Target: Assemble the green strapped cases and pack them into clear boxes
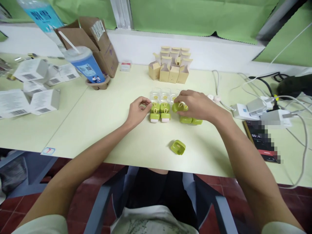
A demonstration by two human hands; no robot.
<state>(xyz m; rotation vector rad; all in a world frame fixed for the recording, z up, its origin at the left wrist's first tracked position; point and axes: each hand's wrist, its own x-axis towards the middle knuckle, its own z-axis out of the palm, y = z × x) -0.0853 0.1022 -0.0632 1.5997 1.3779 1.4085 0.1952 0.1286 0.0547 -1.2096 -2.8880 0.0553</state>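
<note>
My left hand is closed, thumb and forefinger pinched at the left edge of a small green case; whether anything is between the fingertips is hidden. In front of it, two green cases with pale loops and pinkish-white bases stand side by side. My right hand curls over a green cap with a loop and grips it, its fingers partly covering it. Below that palm lie more green pieces. Clear plastic cases with yellow marks stand in a row behind. Nearer me rests a single hollow green cap, its inside facing up.
Small open cardboard boxes stand by the wall. On the left are white boxes, a blue cup with a straw, a brown carton and a bottle. Rightward lie a phone, cables and white power adapters.
</note>
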